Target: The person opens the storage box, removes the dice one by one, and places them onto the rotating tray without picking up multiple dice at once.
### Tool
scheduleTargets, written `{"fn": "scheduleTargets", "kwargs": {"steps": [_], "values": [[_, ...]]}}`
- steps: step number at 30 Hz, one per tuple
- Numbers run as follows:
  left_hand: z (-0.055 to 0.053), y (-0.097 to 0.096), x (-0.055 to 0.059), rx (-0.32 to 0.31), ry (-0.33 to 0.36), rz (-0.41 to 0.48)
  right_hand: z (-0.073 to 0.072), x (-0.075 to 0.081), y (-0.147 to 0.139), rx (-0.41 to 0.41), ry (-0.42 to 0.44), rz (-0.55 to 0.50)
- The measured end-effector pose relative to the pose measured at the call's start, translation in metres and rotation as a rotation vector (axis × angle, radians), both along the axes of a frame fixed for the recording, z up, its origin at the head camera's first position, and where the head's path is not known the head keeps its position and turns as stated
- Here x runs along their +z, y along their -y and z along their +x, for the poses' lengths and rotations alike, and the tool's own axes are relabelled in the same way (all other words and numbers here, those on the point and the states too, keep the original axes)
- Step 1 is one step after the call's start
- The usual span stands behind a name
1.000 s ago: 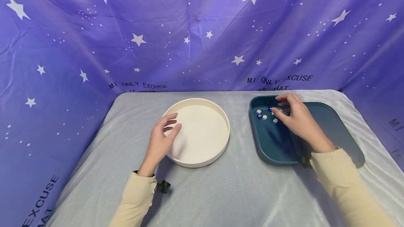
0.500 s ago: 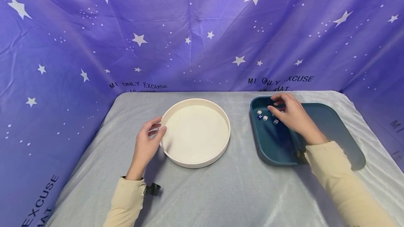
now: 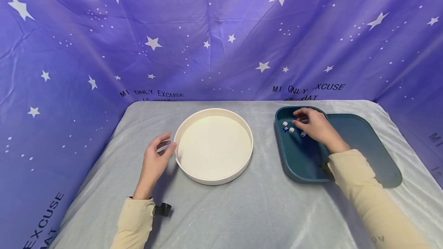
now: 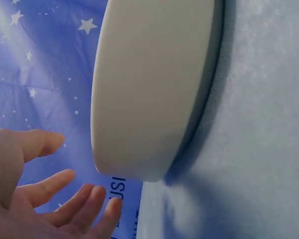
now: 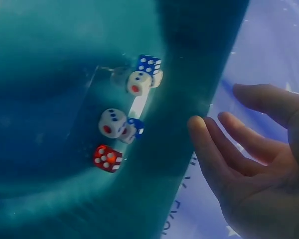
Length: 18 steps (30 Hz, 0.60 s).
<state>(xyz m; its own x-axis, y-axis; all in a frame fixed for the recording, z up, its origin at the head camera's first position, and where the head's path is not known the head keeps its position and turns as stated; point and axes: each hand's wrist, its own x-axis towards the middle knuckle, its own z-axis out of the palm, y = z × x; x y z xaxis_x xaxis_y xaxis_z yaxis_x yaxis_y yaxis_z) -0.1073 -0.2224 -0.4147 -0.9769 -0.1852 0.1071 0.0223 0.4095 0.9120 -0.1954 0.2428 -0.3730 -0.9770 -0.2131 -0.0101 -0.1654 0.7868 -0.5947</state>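
My left hand (image 3: pixel 154 161) is just left of a round white tray (image 3: pixel 214 181), its fingers loosely bent and holding nothing. In the left wrist view, the fingers (image 4: pixel 50 186) are apart from the tray's outer wall. Over the back of a teal tray (image 3: pixel 304 166), my right hand (image 3: pixel 315 126) hovers with relaxed fingers and nothing between them. Below it lie several small dice, among them a white die (image 5: pixel 112 123), a blue die (image 5: pixel 149 64) and a red die (image 5: pixel 108 158). From the head, the hand hides some dice, the red one included.
A flat grey-teal section (image 3: pixel 370 145) adjoins the teal tray on the right. Both trays stand on a table with a pale grey cloth (image 3: pixel 221 214). A purple star-printed curtain (image 3: pixel 207 30) hangs behind and at the sides.
My left hand has drawn leftward, from over the white tray to outside its rim. The right hand has shifted slightly left, staying above the dice.
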Motion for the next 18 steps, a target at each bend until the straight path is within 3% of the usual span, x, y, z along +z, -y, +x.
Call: {"fn": "scheduleTargets", "kwargs": {"steps": [12,18], "values": [[0.002,0.009,-0.008,-0.073,0.141,0.074,-0.016,-0.019,-0.005,0.040,0.044,0.035],[0.002,0.010,-0.012,-0.109,0.195,0.158,-0.020,-0.027,-0.007,0.040,0.072,0.045]]}}
